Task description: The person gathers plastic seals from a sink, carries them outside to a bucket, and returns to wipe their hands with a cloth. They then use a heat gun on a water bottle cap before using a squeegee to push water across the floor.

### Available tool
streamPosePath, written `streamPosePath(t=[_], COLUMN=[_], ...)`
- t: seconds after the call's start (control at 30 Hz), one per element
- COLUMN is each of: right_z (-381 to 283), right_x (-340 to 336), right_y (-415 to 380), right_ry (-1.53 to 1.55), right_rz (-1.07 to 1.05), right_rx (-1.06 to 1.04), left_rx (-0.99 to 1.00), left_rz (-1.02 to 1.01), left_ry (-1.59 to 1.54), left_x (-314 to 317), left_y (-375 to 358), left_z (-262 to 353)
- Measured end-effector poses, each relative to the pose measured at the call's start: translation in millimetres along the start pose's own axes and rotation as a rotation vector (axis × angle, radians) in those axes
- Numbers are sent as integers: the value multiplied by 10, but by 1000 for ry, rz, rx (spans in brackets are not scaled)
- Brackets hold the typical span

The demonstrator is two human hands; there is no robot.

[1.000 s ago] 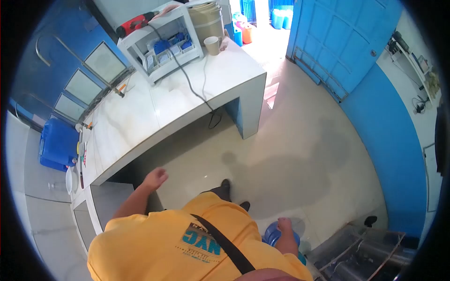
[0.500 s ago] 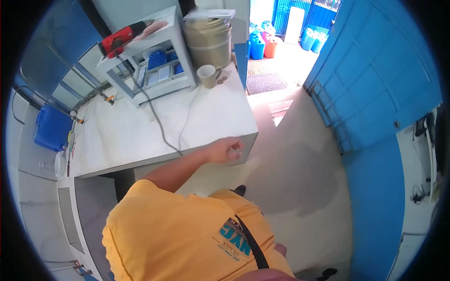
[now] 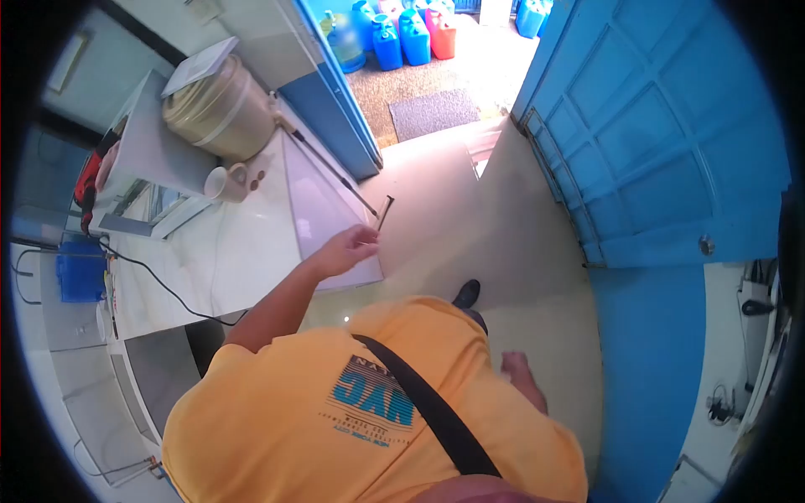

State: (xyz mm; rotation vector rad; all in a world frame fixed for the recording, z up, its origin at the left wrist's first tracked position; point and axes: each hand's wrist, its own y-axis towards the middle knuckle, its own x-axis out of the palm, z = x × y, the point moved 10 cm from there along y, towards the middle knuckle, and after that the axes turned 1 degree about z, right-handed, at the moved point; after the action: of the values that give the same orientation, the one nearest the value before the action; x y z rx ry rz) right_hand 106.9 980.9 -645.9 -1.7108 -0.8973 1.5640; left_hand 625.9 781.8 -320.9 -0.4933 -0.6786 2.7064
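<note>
My left hand [image 3: 348, 250] hovers past the counter's end, fingers loosely bent and apart with nothing seen in them. In this view it overlaps the end of the white counter [image 3: 323, 197]. A thin dark rod [image 3: 386, 213] shows just beyond its fingertips. My right hand [image 3: 520, 373] hangs low beside my yellow shirt, its fingers blurred. On the counter, a beige mug [image 3: 226, 184] stands beside a few small brown discs [image 3: 256, 178]. Behind the mug is a large beige lidded bucket [image 3: 222, 113] with white papers [image 3: 198, 67] on top.
At right a blue panelled door [image 3: 646, 142] stands open. Outside the doorway lie a grey mat [image 3: 434, 115] and several blue and red jugs [image 3: 413, 38]. A red power tool [image 3: 86, 180] with a dark cord is at far left. A long pole [image 3: 323, 159] leans behind the counter.
My view has turned and moved forward toward the doorway, so the counter and bucket sit further left. My left hand is still raised; more of my right hand shows.
</note>
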Motion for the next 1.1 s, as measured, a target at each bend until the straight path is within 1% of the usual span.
streamPosePath(t=[0.03,0.07,0.1,0.13,0.17,0.23,0.27,0.3,0.37,0.4,0.47,0.53,0.6,0.67,0.7,0.73,0.77,0.8,0.83,0.9,0.93,0.97,1.0,1.03,1.07,1.1], right_z=[266,247,279,566,511,623,731,846,863,818,701,617,442,438,443,387,372,331,321,486,529,516,482,399,256,181], right_x=[-437,-1039,-1623,-1746,-2601,-3320,-3579,-3856,-4514,-4747,-5035,-5177,-5211,-5102,-5039,-5033,-5166,-5314,-5371,-5485,-5588,-5714,-5833,-5958,-6140,-6577], right_y=[239,369,674,1250,1231,1756,2057,2458,2956,3074,3306,3424,3112,3102,3094,3095,3072,3054,3154,3579,3774,4070,4416,4840,5282,5642], right_ry=[305,504,336,602,364,522,523,610,710,708,713,862,949,930,981,1033,937,841,855,659,616,608,609,609,609,557], right_rz=[83,68,211,192,497,302,309,406,525,508,502,439,314,238,140,38,65,88,92,196,216,226,240,275,328,307], right_rx=[175,145,39,69,-32,3,-2,-59,-127,-128,-124,-166,35,110,183,251,248,243,248,152,145,132,99,21,-103,154], left_rx=[-87,-171,-273,-371,-427,-525,-559,-603,-709,-736,-760,-760,-782,-831,-818,-667,-512,-463,-455,-406,-342,-314,-290,-271,-274,-278], left_rz=[108,218,259,301,344,411,436,434,428,428,381,373,349,117,104,133,161,176,169,253,277,291,286,281,281,300], left_ry=[-30,-60,-135,-210,-303,-464,-528,-598,-686,-700,-685,-616,-543,11,19,214,402,423,436,215,169,231,175,114,110,158], left_x=[-80,-179,-181,-186,-195,-176,-170,-159,-175,-223,-360,-578,-937,-1349,-1523,-1810,-2051,-2258,-2437,-2769,-2910,-3062,-3171,-3270,-3371,-3505], left_y=[88,142,144,130,159,210,281,340,583,749,1200,1781,2322,3030,3350,3761,4129,4488,4799,5385,5687,5939,6219,6443,6571,6678], left_z=[-35,-59,-51,-47,-141,-488,-670,-820,-985,-1153,-1200,-1279,-1368,-1374,-1293,-1068,-830,-578,-341,234,418,686,746,750,791,873])
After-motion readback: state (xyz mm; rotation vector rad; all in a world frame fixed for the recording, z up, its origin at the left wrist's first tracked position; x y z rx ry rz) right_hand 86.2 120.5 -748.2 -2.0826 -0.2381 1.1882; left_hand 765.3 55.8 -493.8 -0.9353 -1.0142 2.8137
